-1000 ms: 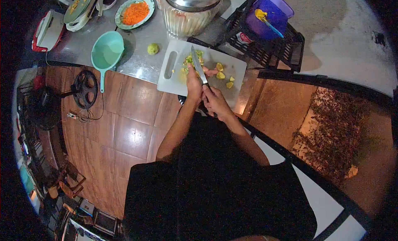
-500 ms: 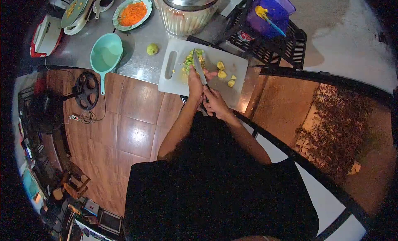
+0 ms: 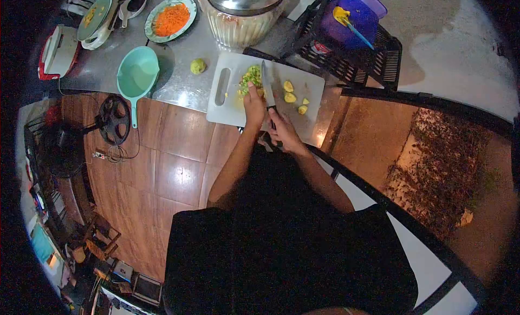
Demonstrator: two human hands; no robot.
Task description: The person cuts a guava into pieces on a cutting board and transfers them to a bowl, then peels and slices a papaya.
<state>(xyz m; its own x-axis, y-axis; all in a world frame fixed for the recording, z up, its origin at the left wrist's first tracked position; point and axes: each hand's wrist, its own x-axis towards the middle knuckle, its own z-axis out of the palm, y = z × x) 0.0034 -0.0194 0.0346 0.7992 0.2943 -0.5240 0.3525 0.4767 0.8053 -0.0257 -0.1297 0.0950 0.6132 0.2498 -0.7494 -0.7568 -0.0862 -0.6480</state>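
Note:
My right hand (image 3: 284, 133) is closed around the black handle of a kitchen knife (image 3: 265, 79), whose blade points away from me over a white cutting board (image 3: 233, 115). Left of the blade lies a pile of chopped green and yellowish vegetable (image 3: 250, 76). My left hand (image 3: 253, 106) is at the near side of this pile, thumb stretched forward; its other fingers are partly hidden. Right of the knife are several yellowish cut pieces (image 3: 290, 97). A pale green round vegetable (image 3: 197, 66) sits on the metal counter left of the board.
A turquoise strainer-like pan (image 3: 138, 71) overhangs the counter's front edge. Behind are a plate of shredded carrot (image 3: 172, 19) and a large ribbed pot (image 3: 238, 27). To the right, a black crate (image 3: 387, 65) bears a purple container (image 3: 352, 33). A fan (image 3: 114, 120) stands at left.
The knife has shifted right, away from the chopped pile, and its blade stands more upright in view. My left hand has come apart from the blade; its fingers no longer show beyond it.

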